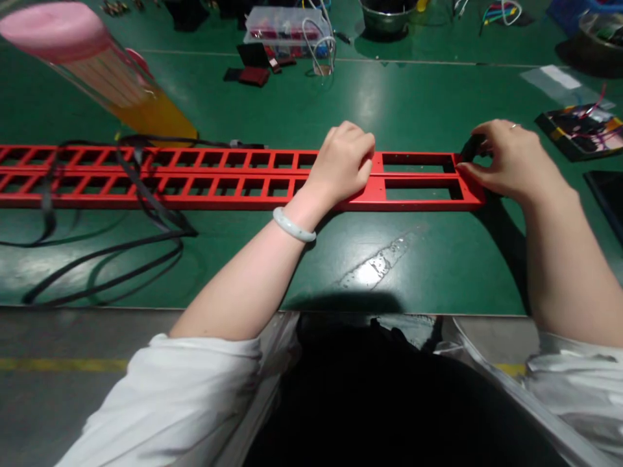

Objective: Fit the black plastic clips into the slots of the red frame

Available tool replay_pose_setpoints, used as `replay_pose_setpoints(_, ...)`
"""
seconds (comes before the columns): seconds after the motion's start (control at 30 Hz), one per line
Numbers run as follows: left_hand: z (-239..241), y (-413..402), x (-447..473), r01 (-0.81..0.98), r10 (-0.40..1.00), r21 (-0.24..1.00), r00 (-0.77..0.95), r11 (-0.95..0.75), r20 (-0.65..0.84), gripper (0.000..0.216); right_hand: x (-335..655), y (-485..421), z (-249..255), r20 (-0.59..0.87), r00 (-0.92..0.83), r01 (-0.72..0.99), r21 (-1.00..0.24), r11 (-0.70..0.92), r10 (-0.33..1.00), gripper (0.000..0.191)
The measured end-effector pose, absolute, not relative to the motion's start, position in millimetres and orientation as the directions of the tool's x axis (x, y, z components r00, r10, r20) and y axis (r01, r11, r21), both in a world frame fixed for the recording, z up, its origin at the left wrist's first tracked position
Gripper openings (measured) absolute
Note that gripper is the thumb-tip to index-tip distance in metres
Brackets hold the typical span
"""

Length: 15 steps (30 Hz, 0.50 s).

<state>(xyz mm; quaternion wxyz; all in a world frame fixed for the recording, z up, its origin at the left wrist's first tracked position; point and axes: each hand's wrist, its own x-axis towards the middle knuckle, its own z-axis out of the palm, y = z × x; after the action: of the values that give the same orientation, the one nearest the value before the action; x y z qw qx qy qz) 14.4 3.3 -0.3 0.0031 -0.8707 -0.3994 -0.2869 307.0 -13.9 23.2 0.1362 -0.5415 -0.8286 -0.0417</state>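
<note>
A long red metal frame [418, 202] with two rows of rectangular slots lies across the green table. My left hand [343, 162] rests on top of it near the middle, fingers curled down over its far edge. My right hand [506, 159] is at the frame's right end, fingers pinched on a small black part [471, 148] at the far corner. A black cable [146, 194] crosses the frame on the left and loops over the table.
A tilted bottle with a pink cap and yellow liquid [92, 65] looms at upper left. At the back stand a clear plastic box [285, 26] with wires, a metal bowl [387, 16], and a tray with coloured wires [581, 130]. The table's front edge [146, 308] is close.
</note>
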Motion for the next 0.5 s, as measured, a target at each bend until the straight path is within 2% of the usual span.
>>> replay_pose_setpoints(0.17, -1.9, 5.3, 13.5, 0.706, 0.716, 0.238, 0.517, -0.667, 0.47, 0.012, 304.5, -17.7, 25.8, 0.254, -0.389, 0.909, -0.052, 0.414, 0.886, 0.046)
replay_pose_setpoints(0.3, -0.9, 4.6, 13.7, 0.72, 0.74, 0.253, 0.51, -0.646, 0.439, 0.014, 301.9, -18.2, 26.9, 0.224, -0.389, 0.906, -0.084, 0.416, 0.893, 0.046)
replay_pose_setpoints(0.5, 4.8, 1.0, 12.9, 0.695, 0.682, 0.217, 0.507, -0.685, 0.527, 0.011, 300.4, -13.3, 24.1, 0.254, -0.392, 0.904, -0.075, 0.422, 0.885, 0.042)
